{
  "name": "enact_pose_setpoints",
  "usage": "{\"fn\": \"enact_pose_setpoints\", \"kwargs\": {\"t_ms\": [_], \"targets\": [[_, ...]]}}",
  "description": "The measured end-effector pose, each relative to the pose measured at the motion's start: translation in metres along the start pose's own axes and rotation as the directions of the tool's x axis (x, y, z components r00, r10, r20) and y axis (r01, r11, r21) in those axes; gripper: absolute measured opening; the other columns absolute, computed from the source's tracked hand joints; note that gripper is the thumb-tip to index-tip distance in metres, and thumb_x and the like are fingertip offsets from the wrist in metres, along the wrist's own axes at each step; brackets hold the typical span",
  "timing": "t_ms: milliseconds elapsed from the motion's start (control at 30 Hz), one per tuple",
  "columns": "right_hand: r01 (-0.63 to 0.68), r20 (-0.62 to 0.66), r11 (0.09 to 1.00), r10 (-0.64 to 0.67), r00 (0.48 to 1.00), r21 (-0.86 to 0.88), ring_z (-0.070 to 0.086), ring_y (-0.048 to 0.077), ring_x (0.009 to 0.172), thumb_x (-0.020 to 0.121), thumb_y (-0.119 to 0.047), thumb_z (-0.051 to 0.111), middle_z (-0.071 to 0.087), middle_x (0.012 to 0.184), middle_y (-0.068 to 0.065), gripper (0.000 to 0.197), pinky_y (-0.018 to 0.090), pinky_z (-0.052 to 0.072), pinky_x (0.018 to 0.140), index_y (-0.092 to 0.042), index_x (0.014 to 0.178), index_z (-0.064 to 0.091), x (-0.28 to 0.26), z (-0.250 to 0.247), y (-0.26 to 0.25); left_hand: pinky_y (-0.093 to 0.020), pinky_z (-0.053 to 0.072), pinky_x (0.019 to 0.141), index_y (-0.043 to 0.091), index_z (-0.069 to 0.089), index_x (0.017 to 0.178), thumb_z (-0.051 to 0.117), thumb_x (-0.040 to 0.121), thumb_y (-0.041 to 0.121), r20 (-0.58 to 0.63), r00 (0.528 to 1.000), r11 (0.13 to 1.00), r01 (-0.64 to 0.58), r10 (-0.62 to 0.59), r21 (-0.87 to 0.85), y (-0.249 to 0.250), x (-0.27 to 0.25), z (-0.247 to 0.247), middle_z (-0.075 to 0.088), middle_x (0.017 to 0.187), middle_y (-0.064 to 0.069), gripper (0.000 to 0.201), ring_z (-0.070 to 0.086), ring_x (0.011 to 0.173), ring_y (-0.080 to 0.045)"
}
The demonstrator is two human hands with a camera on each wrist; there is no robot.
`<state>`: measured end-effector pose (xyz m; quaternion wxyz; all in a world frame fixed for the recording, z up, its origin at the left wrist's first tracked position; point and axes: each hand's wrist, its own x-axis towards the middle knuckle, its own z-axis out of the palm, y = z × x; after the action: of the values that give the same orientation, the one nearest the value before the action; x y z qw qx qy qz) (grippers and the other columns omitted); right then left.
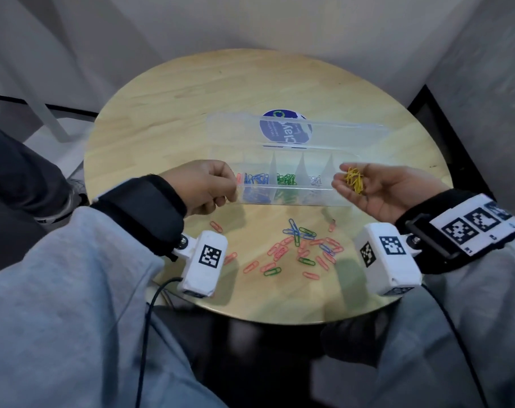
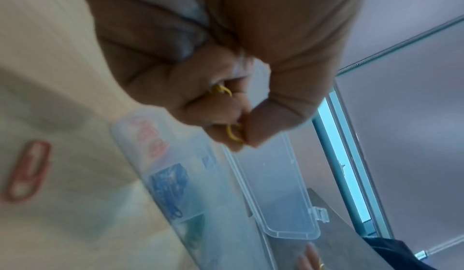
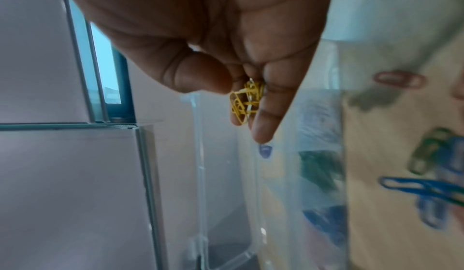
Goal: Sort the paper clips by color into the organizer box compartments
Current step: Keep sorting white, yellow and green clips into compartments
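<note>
**Yellow clips in both hands, the end compartment not yet filled**

Round pale wood fills my head view, the table (image 1: 173, 92) ringed by grey walls. On it the clear organizer box (image 1: 282, 198) lies lid-open at about 12 o'clock from my wrists, with blue clips (image 1: 256, 178), green clips (image 1: 286, 179) and a few white clips (image 1: 316, 181) in neighbouring compartments. My left hand (image 1: 204, 187) is curled at the box's 9 o'clock end, where some red clips show. My right hand (image 1: 377, 188) lies palm up at the 3 o'clock end, fingers relaxed, cradling a tangle of yellow clips (image 1: 354, 179). Loose clips (image 1: 302, 250), mostly red with some blue and green, scatter at 6 o'clock from the box.

From my left wrist, blurred, thumb and fingertips (image 2: 258, 129) pinch a single yellow clip (image 2: 234, 135) above the box's end.

From my right wrist, the yellow tangle sits across the fingers (image 3: 266, 119), above the box's clear wall.

I judge these clips light, springy and slick, and prone to hook together. Pinching one by its long sides should hold best; tipping the palm would likely drop the tangle as one lump.
</note>
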<state>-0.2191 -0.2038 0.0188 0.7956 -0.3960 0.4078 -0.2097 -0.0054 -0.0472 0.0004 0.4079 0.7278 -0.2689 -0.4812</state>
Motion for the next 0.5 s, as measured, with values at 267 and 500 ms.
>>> {"fn": "enact_pose_setpoints", "kwargs": {"t_ms": [267,500], "targets": [[0.135,-0.14,0.988,-0.144,0.98,-0.074,0.056,0.022,0.085,0.076,0.027,0.01,0.05,0.086,0.016,0.052,0.02,0.059,0.062,0.003,0.086,0.054,0.023,-0.019,-0.03,-0.009,0.036,0.033,0.011,0.06,0.077,0.042,0.091,0.001,-0.03,0.999,0.953,0.028,-0.039,-0.302,0.022,0.006,0.028,0.044,0.065,-0.003,0.025,0.046,0.035,-0.004],[0.062,-0.134,0.892,-0.135,0.982,-0.448,0.052,0.021,0.11,0.086,0.018,0.027,0.054,0.113,0.011,0.053,0.029,0.046,0.097,-0.002,0.13,0.049,0.055,-0.027,-0.021,-0.009,0.04,0.036,0.007,0.061,0.08,0.04,0.091,-0.001,-0.038,0.998,0.956,0.029,-0.042,-0.292,0.049,0.026,0.072,0.047,0.069,-0.006,0.025,0.05,0.037,-0.004]]}}
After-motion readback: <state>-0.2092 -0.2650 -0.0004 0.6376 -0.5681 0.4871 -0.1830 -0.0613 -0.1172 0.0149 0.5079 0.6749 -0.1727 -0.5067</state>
